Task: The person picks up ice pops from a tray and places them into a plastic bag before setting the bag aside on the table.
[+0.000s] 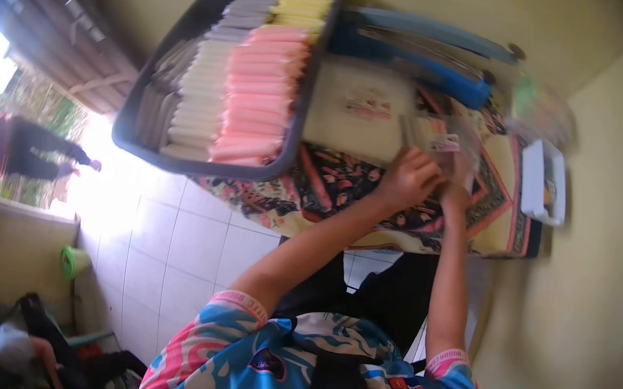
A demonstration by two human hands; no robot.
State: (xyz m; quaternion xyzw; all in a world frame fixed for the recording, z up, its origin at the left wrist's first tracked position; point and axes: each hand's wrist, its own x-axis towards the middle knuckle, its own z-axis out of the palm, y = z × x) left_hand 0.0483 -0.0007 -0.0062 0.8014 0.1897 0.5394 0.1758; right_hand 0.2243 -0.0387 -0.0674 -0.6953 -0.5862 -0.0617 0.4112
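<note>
Just over the patterned tablecloth (340, 190), my two hands are close together at a small clear plastic bag (445, 140) with a printed label and pale sticks inside. My left hand (411, 180) is closed, its fingers curled at the bag's lower left edge. Beside it, my right hand (455, 191) grips the bag's lower right side; its fingertips are partly hidden and blurred. Left of the bag lies a stack of flat clear plastic bags (359, 114) with the same kind of print.
A dark tray (124, 124) on the left holds rows of wrapped sticks in pink (261, 100), white, grey and yellow. Behind the stack stands a blue bag sealer (432, 72). A white box (543, 179) sits at the right. Two people are at the far left.
</note>
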